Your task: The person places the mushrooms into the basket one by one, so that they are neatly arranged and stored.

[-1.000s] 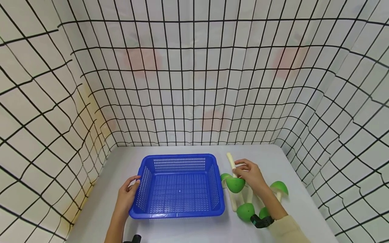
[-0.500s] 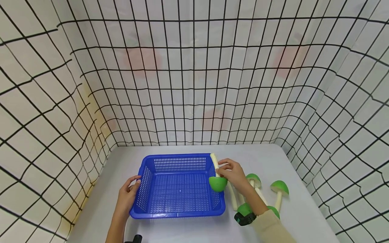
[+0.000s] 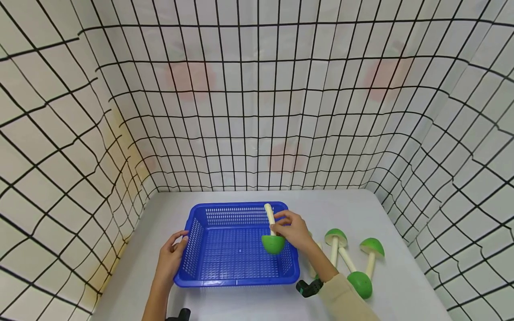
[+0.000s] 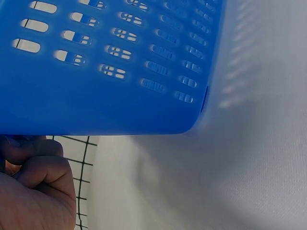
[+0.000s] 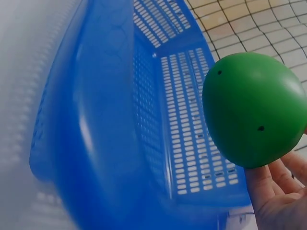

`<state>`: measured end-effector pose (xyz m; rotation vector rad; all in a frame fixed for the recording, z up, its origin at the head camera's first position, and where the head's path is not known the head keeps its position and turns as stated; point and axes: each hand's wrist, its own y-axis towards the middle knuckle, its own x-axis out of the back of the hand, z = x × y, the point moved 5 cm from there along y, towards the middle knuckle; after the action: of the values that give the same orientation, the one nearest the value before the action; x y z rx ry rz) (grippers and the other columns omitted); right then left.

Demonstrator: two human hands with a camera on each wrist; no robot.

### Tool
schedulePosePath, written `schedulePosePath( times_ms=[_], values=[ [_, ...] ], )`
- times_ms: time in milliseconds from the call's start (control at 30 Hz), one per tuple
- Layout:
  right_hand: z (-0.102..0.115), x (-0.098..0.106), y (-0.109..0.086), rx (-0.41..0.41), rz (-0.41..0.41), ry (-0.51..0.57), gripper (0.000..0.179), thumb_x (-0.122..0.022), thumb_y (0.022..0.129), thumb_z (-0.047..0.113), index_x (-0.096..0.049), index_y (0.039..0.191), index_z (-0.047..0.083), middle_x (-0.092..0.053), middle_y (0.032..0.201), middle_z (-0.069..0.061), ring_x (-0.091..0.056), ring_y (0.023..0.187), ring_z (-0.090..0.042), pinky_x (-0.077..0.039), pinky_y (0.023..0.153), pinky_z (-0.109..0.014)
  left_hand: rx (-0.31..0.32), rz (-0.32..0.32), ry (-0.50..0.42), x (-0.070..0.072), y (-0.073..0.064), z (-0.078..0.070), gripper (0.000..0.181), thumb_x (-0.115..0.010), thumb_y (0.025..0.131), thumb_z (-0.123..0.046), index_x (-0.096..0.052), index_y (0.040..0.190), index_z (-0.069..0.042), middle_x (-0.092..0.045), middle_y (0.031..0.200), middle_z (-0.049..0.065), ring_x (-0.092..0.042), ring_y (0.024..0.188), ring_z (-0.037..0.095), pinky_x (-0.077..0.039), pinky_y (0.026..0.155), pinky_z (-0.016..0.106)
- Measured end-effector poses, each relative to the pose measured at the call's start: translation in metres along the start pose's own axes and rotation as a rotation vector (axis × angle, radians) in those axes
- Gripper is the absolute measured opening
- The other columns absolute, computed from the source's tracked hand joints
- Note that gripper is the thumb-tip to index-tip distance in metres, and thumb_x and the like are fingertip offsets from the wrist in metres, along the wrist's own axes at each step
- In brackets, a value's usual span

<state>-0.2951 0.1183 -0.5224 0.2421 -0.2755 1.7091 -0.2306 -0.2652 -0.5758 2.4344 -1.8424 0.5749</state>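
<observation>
A blue plastic basket (image 3: 237, 282) with slotted walls stands on the white table. At its left rim, my left hand (image 3: 169, 258) grips the edge; the left wrist view shows curled fingers (image 4: 45, 170) under the blue wall. Over the right part of the basket, my right hand (image 3: 295, 231) pinches a mushroom (image 3: 273, 244) by its pale stem. The green cap points down and toward me, while the stem rises toward the back. In the right wrist view, two dark specks mark the smooth cap (image 5: 254, 110), which hides part of the fingers.
Several more green-capped mushrooms lie right of the basket, among them one at far right (image 3: 372, 247) and one nearer me (image 3: 360, 284). My right forearm covers part of the group. Black netting (image 3: 257, 111) over white walls encloses the table's back and sides.
My right hand has carried the mushroom leftward from beside the basket to over its right part. More of the loose mushrooms show now. The left hand has stayed at the rim.
</observation>
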Motion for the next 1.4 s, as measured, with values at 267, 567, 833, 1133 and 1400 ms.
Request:
schedulePosePath(
  times_ms=[267, 567, 833, 1133, 1400],
  values=[
    [0.005, -0.028, 0.006, 0.019, 0.054, -0.045, 0.034, -0.074, 0.085, 0.022, -0.062, 0.115, 0.012, -0.073, 0.093, -0.006, -0.069, 0.074, -0.017, -0.058, 0.063, -0.031, -0.007, -0.017, -0.034, 0.003, 0.001, 0.003, 0.044, -0.053, 0.095, -0.052, -0.054, 0.132, -0.028, -0.062, 0.103, 0.015, -0.059, 0.080, 0.020, -0.050, 0.063, 0.026],
    [0.007, -0.057, 0.010, 0.013, 0.104, -0.053, 0.034, -0.075, 0.084, 0.020, -0.062, 0.113, 0.008, -0.074, 0.089, -0.007, -0.071, 0.070, -0.015, -0.058, 0.061, -0.030, -0.028, -0.022, -0.043, 0.002, 0.003, 0.004, 0.041, -0.054, 0.094, -0.053, -0.056, 0.129, -0.031, -0.063, 0.095, 0.013, -0.060, 0.075, 0.020, -0.050, 0.060, 0.026],
    [0.009, -0.086, 0.012, -0.023, 0.150, -0.009, 0.032, -0.075, 0.084, 0.016, -0.062, 0.112, 0.006, -0.073, 0.087, -0.006, -0.070, 0.069, -0.016, -0.058, 0.060, -0.030, -0.022, -0.026, -0.059, -0.002, 0.003, 0.006, 0.039, -0.054, 0.095, -0.050, -0.056, 0.130, -0.031, -0.063, 0.097, 0.013, -0.060, 0.077, 0.020, -0.051, 0.062, 0.027],
    [0.006, -0.115, 0.016, -0.040, 0.170, 0.005, 0.031, -0.076, 0.083, 0.017, -0.062, 0.109, 0.007, -0.074, 0.086, -0.006, -0.071, 0.068, -0.017, -0.058, 0.060, -0.031, -0.029, -0.010, -0.088, -0.005, 0.004, 0.004, 0.036, -0.054, 0.096, -0.047, -0.057, 0.128, -0.031, -0.065, 0.099, 0.014, -0.062, 0.077, 0.021, -0.052, 0.062, 0.028],
    [0.009, -0.144, 0.019, -0.046, 0.204, 0.063, 0.033, -0.076, 0.082, 0.012, -0.062, 0.110, 0.004, -0.074, 0.084, -0.009, -0.072, 0.067, -0.020, -0.058, 0.058, -0.031, -0.011, -0.009, -0.083, -0.002, 0.000, 0.004, 0.037, -0.053, 0.097, -0.048, -0.055, 0.130, -0.031, -0.064, 0.105, 0.017, -0.062, 0.081, 0.023, -0.052, 0.064, 0.029]
  ],
)
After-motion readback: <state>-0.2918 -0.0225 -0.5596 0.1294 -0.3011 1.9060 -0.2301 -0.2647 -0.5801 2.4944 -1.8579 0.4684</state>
